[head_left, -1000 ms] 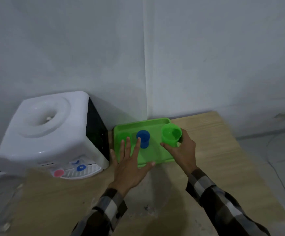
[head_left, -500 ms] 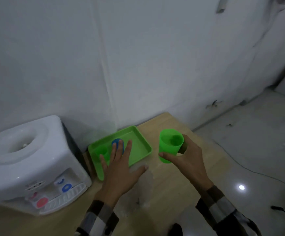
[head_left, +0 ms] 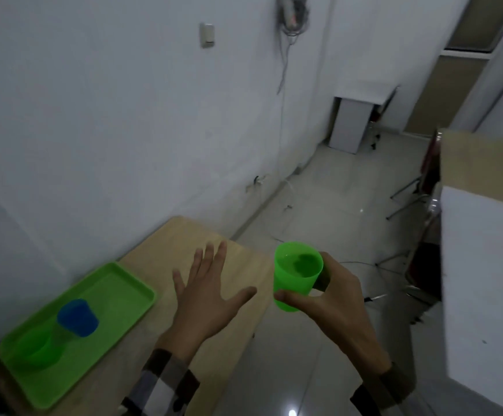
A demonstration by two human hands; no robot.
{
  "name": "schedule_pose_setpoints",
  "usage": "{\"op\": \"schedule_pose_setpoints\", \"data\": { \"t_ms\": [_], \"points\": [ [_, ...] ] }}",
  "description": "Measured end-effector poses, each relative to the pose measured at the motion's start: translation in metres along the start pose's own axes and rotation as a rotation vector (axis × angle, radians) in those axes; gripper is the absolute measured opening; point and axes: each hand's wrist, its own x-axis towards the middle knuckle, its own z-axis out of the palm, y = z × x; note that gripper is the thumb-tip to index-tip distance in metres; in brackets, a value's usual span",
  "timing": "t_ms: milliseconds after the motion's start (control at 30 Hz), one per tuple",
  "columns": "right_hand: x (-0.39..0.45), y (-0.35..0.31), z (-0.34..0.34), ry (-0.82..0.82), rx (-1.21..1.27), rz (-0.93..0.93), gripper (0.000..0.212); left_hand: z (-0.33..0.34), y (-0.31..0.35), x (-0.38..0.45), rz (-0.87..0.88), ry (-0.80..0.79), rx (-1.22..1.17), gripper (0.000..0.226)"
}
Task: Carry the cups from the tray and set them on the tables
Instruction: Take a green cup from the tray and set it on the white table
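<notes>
Bare office room: desks (head_left: 484, 163), tiled floor (head_left: 328, 205)

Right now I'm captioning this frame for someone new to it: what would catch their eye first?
The bright green cup in the right hand, held upright in mid-air past the table's edge, over the floor. Next, the left hand, open with fingers spread above the wooden table. At lower left, the green tray holds a blue cup and another green cup.

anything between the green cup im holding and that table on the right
Nothing visible blocks it. The green cup is held in the right hand over open floor, and the table on the right has a bare top. A chair stands by its far side, off the straight path.
</notes>
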Motion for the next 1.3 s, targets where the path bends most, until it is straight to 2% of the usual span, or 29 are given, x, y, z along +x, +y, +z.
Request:
{"op": "schedule_pose_setpoints", "data": {
  "t_ms": [333,667,967,1300],
  "points": [
    [0.01,0.069,-0.145,0.138,-0.058,0.105,0.068,0.085,0.145,0.054,0.156,-0.156,-0.095,0.103],
    [0.016,0.139,-0.261,0.323,-0.128,0.216,0.067,0.179,0.253,0.111,0.302,-0.305,-0.156,0.102],
    [0.072,0.212,-0.304,0.492,-0.191,0.326,0.065,0.244,0.328,0.23,0.45,-0.325,-0.32,0.09],
    [0.182,0.27,-0.324,0.714,-0.242,0.419,0.065,0.287,0.404,0.394,0.624,-0.445,-0.301,0.088]
  ]
}}
